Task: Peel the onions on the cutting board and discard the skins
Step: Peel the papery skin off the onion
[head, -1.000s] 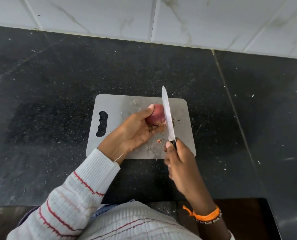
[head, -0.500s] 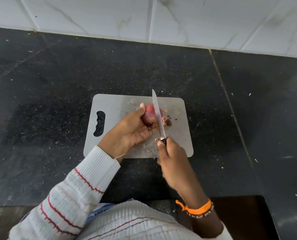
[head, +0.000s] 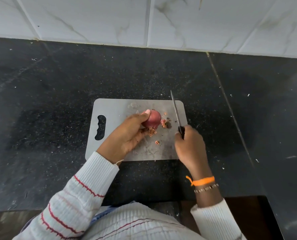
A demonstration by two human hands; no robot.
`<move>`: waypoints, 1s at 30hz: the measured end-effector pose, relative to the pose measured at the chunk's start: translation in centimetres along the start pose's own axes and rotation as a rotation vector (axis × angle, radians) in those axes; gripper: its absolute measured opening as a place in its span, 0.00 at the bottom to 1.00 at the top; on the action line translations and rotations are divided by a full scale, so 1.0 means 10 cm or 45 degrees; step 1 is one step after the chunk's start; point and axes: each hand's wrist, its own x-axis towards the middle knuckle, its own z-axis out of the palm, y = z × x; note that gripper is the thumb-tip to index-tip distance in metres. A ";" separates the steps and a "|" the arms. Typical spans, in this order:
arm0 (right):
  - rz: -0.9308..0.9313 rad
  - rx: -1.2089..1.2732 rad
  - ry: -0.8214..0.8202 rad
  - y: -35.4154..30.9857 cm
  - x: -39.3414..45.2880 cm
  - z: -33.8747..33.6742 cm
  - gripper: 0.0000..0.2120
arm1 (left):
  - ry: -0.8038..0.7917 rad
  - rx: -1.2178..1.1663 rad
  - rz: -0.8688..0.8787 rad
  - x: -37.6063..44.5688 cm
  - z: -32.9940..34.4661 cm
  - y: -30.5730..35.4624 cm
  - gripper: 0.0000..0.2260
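- The left hand (head: 127,134) grasps a red onion (head: 153,120): the thumb lies over the onion's far side and the other fingers curl under its near side, so the grip wraps around it.
- The onion sits over the middle of the grey cutting board (head: 120,108), still wearing its reddish outer skin; whether it rests on the board or is lifted just off it cannot be told.
- The right hand (head: 190,146) is clenched around the dark handle of a knife (head: 176,113), fingers folded over the grip.
- The knife blade points away from the person, along the board's right side, apart from the onion and to its right.
- Small skin scraps (head: 164,122) lie on the board just right of the onion, more bits (head: 152,132) sit by the left fingertips, and one bit lies nearer the person.
- The board has a handle cutout (head: 100,127) at its left end and lies on a black speckled countertop (head: 49,110).
- An orange thread band (head: 203,181) and a beaded bracelet (head: 206,187) circle the right wrist; a white red-striped sleeve (head: 82,191) covers the left arm.
- White marbled wall tiles (head: 144,19) back the counter.
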 end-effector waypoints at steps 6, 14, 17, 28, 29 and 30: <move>-0.004 -0.430 0.151 0.02 0.29 0.26 0.16 | 0.014 0.061 0.039 -0.06 0.00 -0.03 0.17; -0.357 0.444 0.033 -0.03 0.15 0.16 0.19 | 0.039 0.134 0.087 -0.10 0.00 -0.06 0.14; -0.484 0.605 0.005 -0.09 0.03 0.19 0.21 | -0.005 0.115 0.105 -0.12 0.00 -0.06 0.14; -0.660 0.706 0.179 -0.05 0.05 0.21 0.19 | -0.084 0.096 0.138 -0.18 -0.03 -0.10 0.19; -0.670 0.706 0.172 -0.04 0.06 0.21 0.19 | -0.089 0.109 0.136 -0.19 -0.03 -0.10 0.19; -0.680 0.706 0.167 -0.03 0.06 0.21 0.18 | -0.092 0.122 0.133 -0.19 -0.03 -0.11 0.19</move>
